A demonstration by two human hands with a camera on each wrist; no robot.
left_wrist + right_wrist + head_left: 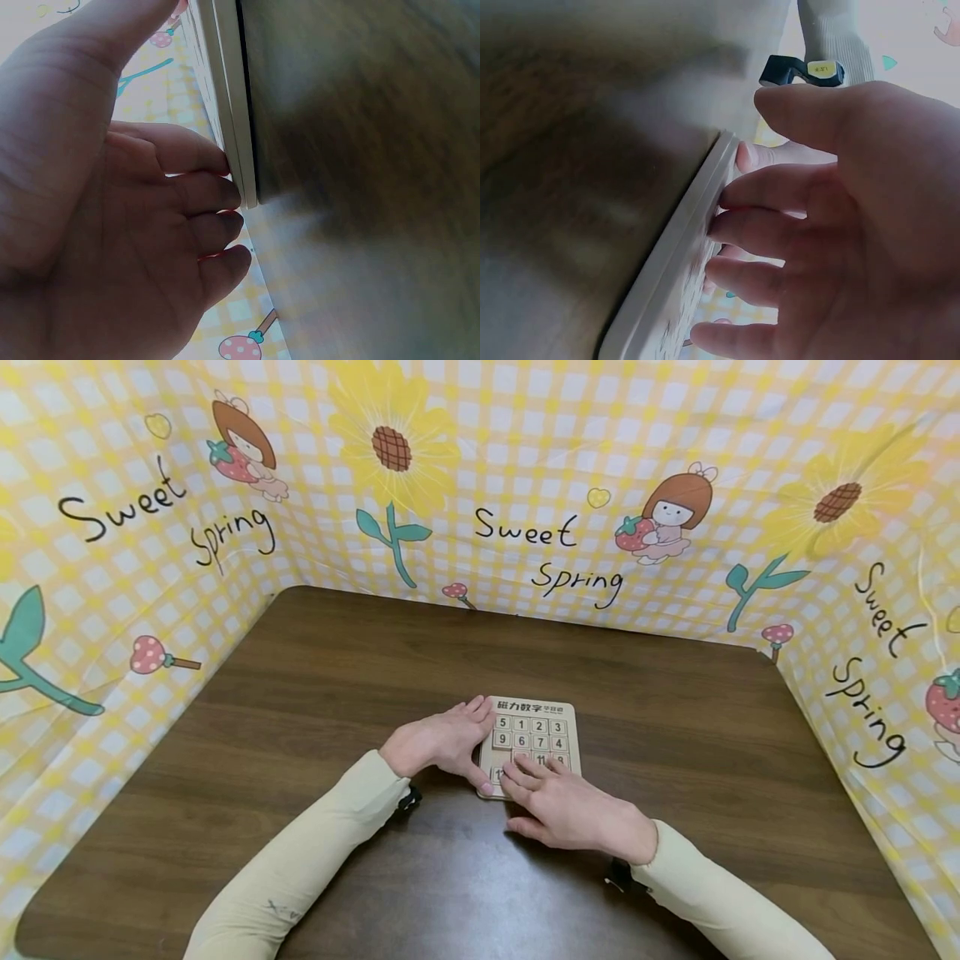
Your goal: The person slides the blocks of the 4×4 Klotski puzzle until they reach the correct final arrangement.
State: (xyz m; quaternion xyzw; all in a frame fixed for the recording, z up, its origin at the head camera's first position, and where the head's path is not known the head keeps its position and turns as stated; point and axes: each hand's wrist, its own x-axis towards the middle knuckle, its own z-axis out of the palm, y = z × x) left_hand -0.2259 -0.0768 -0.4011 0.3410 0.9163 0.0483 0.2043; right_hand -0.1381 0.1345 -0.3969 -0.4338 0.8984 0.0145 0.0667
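Note:
A wooden number sliding puzzle (573,720) lies flat on the table, with its printed heading at the far edge. Numbered tiles fill its tray, and a gap shows under the 9 tile (502,740). My left hand (450,739) rests along the puzzle's left edge, fingers near the top corner and thumb by the bottom one. In the left wrist view its fingertips (229,217) touch the board's side. My right hand (566,810) lays extended fingers on the lower tiles, hiding most of the bottom row. Its thumb is off the board, as the right wrist view shows.
The brown wooden table (360,643) surrounds the puzzle. A yellow checked cloth (525,468) printed with flowers and lettering hangs along the back and both sides. Dark wrist straps (408,797) sit beneath the light sleeves (330,827).

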